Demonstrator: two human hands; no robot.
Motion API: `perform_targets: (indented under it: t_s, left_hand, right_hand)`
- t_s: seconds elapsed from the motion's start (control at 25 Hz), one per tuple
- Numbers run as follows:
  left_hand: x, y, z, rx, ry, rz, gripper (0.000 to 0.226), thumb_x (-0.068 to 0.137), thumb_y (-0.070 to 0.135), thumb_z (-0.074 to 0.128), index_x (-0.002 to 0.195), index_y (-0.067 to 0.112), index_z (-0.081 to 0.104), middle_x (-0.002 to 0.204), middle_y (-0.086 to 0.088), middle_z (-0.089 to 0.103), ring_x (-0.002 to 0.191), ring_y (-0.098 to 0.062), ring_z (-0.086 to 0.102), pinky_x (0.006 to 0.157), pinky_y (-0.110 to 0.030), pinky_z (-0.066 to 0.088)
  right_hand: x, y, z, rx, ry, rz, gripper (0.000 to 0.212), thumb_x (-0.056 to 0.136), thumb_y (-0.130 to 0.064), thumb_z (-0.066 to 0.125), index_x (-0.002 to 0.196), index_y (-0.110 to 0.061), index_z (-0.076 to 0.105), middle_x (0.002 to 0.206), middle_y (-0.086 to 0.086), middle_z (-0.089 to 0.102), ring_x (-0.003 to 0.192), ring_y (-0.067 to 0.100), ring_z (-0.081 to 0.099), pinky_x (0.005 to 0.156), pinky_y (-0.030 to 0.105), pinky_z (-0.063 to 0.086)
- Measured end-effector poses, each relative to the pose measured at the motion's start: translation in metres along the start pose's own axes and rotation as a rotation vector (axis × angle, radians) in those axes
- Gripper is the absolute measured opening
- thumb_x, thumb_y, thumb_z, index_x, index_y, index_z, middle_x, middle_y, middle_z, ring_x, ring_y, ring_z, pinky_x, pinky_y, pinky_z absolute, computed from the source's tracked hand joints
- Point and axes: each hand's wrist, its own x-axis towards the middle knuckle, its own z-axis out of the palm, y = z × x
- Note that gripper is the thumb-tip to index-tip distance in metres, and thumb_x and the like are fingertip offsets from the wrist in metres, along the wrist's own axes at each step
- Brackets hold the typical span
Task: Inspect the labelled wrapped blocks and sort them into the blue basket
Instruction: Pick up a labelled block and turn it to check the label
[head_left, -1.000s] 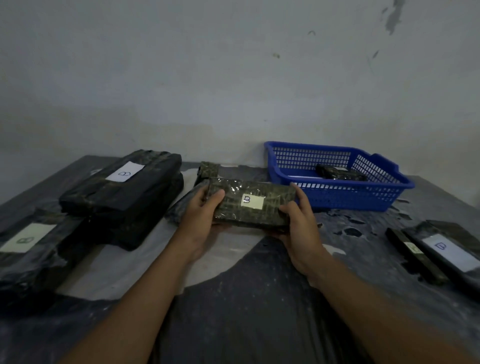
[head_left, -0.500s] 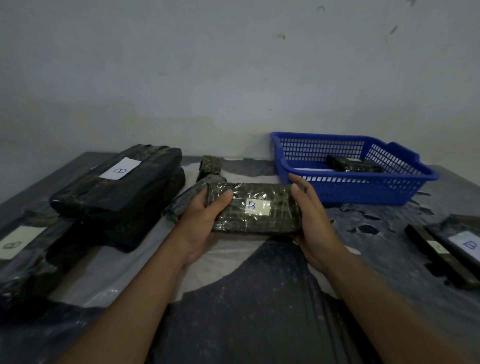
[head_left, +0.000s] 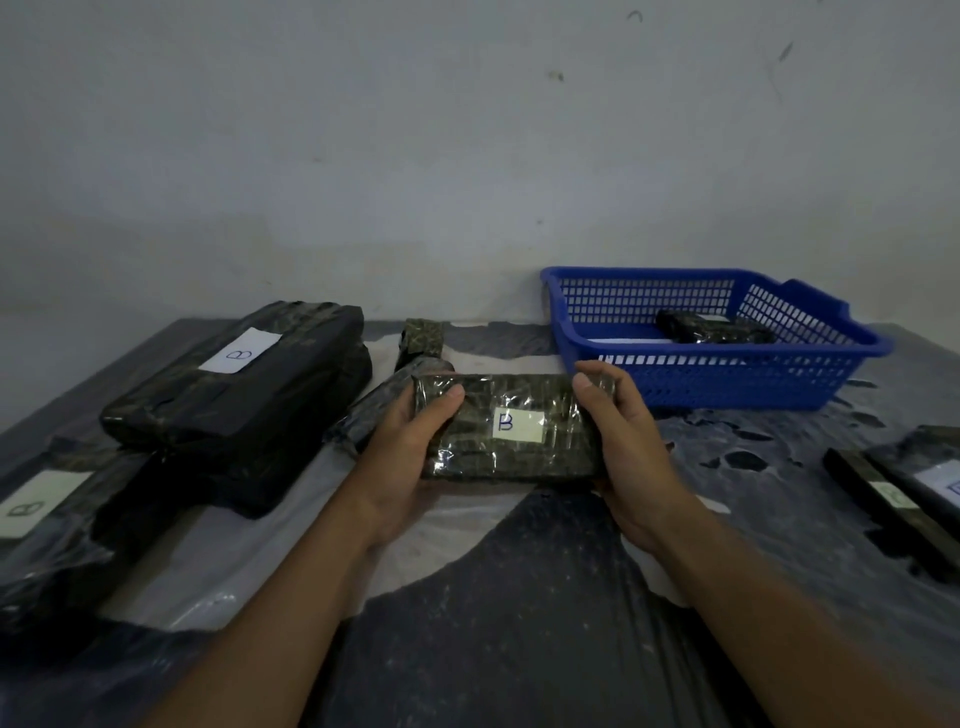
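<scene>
At the middle of the dark table (head_left: 519, 623), you hold a wrapped block (head_left: 511, 428) by its two short ends, white "B" label (head_left: 517, 424) face up toward the camera. The glossy film looks slick, so the block could slide out if either grip loosens during the carry to the blue basket (head_left: 727, 384), which stands just beyond and to the right of your right hand (head_left: 631, 457). That basket's near wall rises in the path; a low, flat carry would likely knock the block against the rim. One wrapped block (head_left: 714, 330) already lies inside toward the back, and dropping this one on top of it could leave it tilted. Dim light may also make the label easy to misread.

Your left hand (head_left: 410, 447) clasps the left end, thumb (head_left: 441, 402) lying across the top face and the fingers hidden beneath. Your right hand clasps the right end, thumb (head_left: 592, 395) curled over the top edge, remaining fingers out of sight below. Both hands are closed firmly round the block, which sits between the palms, label well clear of either thumb. Whether it is lifted or touching the table cannot be told.
</scene>
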Motion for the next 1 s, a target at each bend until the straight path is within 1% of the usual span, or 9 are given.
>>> perform_targets:
  t_s: [0.08,0.16,0.36,0.44,0.56,0.64,0.8,0.92,1.0]
  left_hand:
    - [0.0,0.001,0.001,0.042,0.011,0.032,0.028,0.102,0.032,0.056,0.117,0.012,0.069,0.11,-0.013,0.077,0.1,-0.029,0.074,0.083,-0.037,0.059]
    - [0.0,0.0,0.002,0.086,0.029,0.046,0.028,0.103,0.033,0.055,0.114,0.012,0.069,0.109,-0.013,0.077,0.101,-0.028,0.074,0.085,-0.036,0.059]
    - [0.0,-0.001,0.001,0.078,0.042,0.01,0.033,0.102,0.033,0.056,0.123,0.01,0.067,0.115,-0.013,0.076,0.108,-0.031,0.073,0.091,-0.04,0.057]
    - [0.002,-0.001,0.001,0.064,0.038,0.015,0.031,0.101,0.033,0.059,0.121,0.012,0.068,0.116,-0.014,0.076,0.109,-0.032,0.072,0.094,-0.043,0.057]
    - [-0.001,0.0,0.003,0.082,0.034,0.04,0.037,0.087,0.034,0.071,0.117,0.014,0.068,0.112,-0.015,0.076,0.106,-0.033,0.073,0.093,-0.045,0.058]
    - [-0.002,-0.002,0.003,0.136,0.043,0.076,0.039,0.08,0.032,0.076,0.115,0.017,0.068,0.109,-0.012,0.077,0.103,-0.03,0.075,0.091,-0.044,0.06]
    - [0.0,-0.003,0.002,0.165,0.052,0.069,0.022,0.091,0.023,0.073,0.112,0.018,0.068,0.109,-0.012,0.078,0.102,-0.03,0.075,0.09,-0.043,0.061]
    - [0.001,-0.001,0.001,0.161,0.039,0.053,0.033,0.089,0.031,0.073,0.116,0.014,0.068,0.11,-0.012,0.077,0.103,-0.031,0.075,0.094,-0.046,0.059]
    - [0.001,0.001,-0.001,0.115,0.011,0.02,0.039,0.088,0.038,0.07,0.118,0.013,0.067,0.111,-0.013,0.077,0.103,-0.03,0.075,0.092,-0.048,0.059]
  right_hand:
    - [0.0,0.001,0.0,-0.037,-0.016,-0.009,0.027,0.098,-0.028,0.068,0.124,-0.035,0.064,0.102,-0.001,0.08,0.094,0.021,0.077,0.08,0.042,0.063]
    - [-0.001,0.002,-0.001,-0.073,-0.011,-0.032,0.029,0.097,-0.026,0.07,0.124,-0.035,0.064,0.101,0.002,0.08,0.094,0.025,0.078,0.085,0.048,0.062]
    - [-0.002,0.003,-0.001,-0.072,0.024,-0.019,0.027,0.095,-0.026,0.072,0.12,-0.032,0.066,0.105,0.008,0.079,0.095,0.028,0.077,0.09,0.057,0.061]
    - [-0.002,0.003,0.0,-0.074,0.024,-0.025,0.032,0.09,-0.028,0.076,0.12,-0.031,0.066,0.105,0.007,0.079,0.095,0.027,0.077,0.088,0.055,0.062]
    - [-0.006,0.0,0.003,-0.168,0.021,-0.093,0.047,0.08,-0.031,0.084,0.122,-0.03,0.063,0.103,0.001,0.079,0.093,0.019,0.078,0.08,0.041,0.065]
    - [-0.008,0.0,0.003,-0.261,0.054,-0.15,0.048,0.08,-0.032,0.086,0.121,-0.029,0.063,0.106,0.0,0.078,0.093,0.016,0.077,0.078,0.035,0.064]
    - [-0.009,0.001,0.002,-0.329,0.073,-0.151,0.052,0.077,-0.041,0.087,0.12,-0.031,0.06,0.107,-0.003,0.076,0.094,0.012,0.076,0.084,0.037,0.064]
    - [-0.011,0.0,0.001,-0.365,0.018,-0.117,0.067,0.072,-0.042,0.09,0.127,-0.036,0.052,0.112,-0.006,0.073,0.099,0.009,0.074,0.088,0.032,0.061]
    - [-0.011,0.0,0.002,-0.425,0.04,-0.116,0.07,0.071,-0.045,0.09,0.127,-0.037,0.05,0.113,-0.008,0.07,0.102,0.01,0.071,0.091,0.034,0.058]
